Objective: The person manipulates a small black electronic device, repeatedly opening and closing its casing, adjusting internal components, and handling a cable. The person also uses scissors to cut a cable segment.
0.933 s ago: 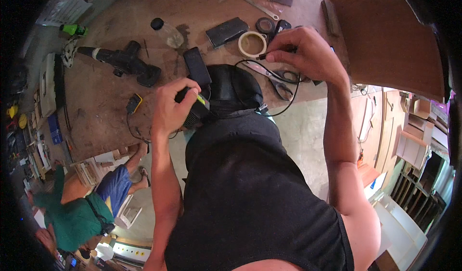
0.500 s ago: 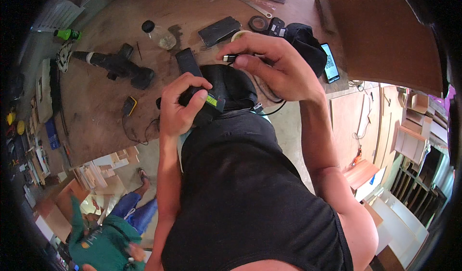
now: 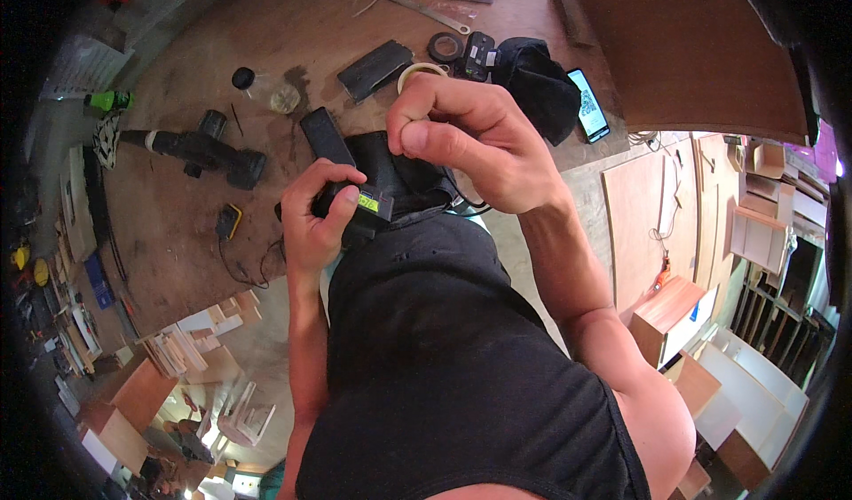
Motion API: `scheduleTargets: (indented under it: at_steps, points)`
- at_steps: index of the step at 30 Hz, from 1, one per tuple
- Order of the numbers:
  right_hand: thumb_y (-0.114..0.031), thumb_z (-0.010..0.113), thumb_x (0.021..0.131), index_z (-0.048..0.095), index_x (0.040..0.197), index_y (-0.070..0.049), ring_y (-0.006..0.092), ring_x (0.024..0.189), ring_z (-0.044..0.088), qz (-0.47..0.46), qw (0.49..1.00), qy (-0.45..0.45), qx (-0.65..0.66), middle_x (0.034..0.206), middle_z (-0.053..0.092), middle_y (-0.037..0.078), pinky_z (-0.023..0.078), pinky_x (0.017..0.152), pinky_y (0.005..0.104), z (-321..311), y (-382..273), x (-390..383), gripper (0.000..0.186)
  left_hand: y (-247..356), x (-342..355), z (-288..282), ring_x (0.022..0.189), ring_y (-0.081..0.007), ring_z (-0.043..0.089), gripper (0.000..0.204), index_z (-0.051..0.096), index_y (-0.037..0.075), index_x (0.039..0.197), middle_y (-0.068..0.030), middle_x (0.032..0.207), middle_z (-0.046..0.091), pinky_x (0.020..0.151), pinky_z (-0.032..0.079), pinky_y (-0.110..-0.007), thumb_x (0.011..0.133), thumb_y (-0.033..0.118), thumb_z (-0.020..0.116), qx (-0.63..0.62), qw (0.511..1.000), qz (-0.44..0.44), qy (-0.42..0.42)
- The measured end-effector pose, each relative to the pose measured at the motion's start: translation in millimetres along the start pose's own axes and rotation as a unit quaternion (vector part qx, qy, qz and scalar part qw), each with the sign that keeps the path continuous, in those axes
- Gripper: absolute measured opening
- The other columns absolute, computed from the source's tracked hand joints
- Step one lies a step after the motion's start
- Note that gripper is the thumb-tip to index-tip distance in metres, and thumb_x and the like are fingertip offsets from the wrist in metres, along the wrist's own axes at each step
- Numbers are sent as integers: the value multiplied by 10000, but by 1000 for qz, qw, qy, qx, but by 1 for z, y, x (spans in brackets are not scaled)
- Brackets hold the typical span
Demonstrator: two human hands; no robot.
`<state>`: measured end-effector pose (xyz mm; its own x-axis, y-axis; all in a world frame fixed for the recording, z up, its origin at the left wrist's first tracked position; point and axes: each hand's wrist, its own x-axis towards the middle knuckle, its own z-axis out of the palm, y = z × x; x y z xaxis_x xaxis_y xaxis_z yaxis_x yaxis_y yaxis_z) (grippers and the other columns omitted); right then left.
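My left hand [image 3: 318,212] is wrapped round a small black box-shaped device [image 3: 377,214] with a yellow-green label, held close to my waist. My right hand [image 3: 484,136] is raised to its right, thumb and forefinger pinched together. A black cable [image 3: 470,200] hangs below that hand; its plug is hidden by the fingers. Between and behind the two hands lies a black cloth pouch [image 3: 413,176] at the table's edge. A flat black oblong thing [image 3: 327,136] rests just beyond my left hand.
On the brown table [image 3: 177,243] lie a cordless drill [image 3: 200,151], a clear jar [image 3: 282,98], a dark block [image 3: 374,70], black tape [image 3: 444,47], a black cap [image 3: 537,87] and a lit phone [image 3: 587,107]. Wood offcuts [image 3: 191,340] sit below left; wooden boxes [image 3: 670,318] stand right.
My right hand has turned and come lower and left, so the cable's plug no longer shows. The left hand keeps its hold on the device. The person at lower left has mostly left view.
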<state>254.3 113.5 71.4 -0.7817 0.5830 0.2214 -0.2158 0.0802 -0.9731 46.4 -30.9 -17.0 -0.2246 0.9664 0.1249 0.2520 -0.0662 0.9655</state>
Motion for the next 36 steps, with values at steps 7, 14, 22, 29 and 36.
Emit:
scheduleTargets:
  at_steps: [7,14,22,29,36]
  points:
    - [-232,675,1100,739,1099,22,57,741,556,40,995,-5,94,889,655,18,434,645,227,6,-5,-3,263,-5,-1,1,793,-135,584,152,743,13,988,-40,849,644,748,438,-285,901,133,706,-25,1000,1,9]
    - [-171,677,1095,735,1164,58,73,763,625,20,987,-19,160,931,706,62,504,661,224,7,-7,-5,246,-3,-5,4,795,-133,576,148,743,10,997,-37,847,632,748,434,-283,909,123,701,-24,1000,-2,12]
    - [-112,778,1005,777,1088,30,176,896,699,-71,980,-16,183,1017,745,140,559,772,298,6,5,-6,164,-4,-10,6,800,-137,583,158,739,1,1002,-38,864,650,751,438,-283,917,130,708,-15,999,-24,17]
    - [-14,833,923,785,1025,-11,244,918,712,-110,952,-51,282,1024,753,191,553,806,372,8,21,-5,113,-2,-10,6,810,-145,607,167,736,-1,1004,-53,875,674,765,456,-287,932,147,712,4,1000,-21,-5]
    - [54,859,867,746,938,-24,274,979,733,-169,929,-69,322,1041,762,203,562,828,387,14,37,2,154,-5,-14,11,816,-147,631,191,733,0,1004,-55,858,681,769,473,-298,943,180,728,-10,1000,-2,29]
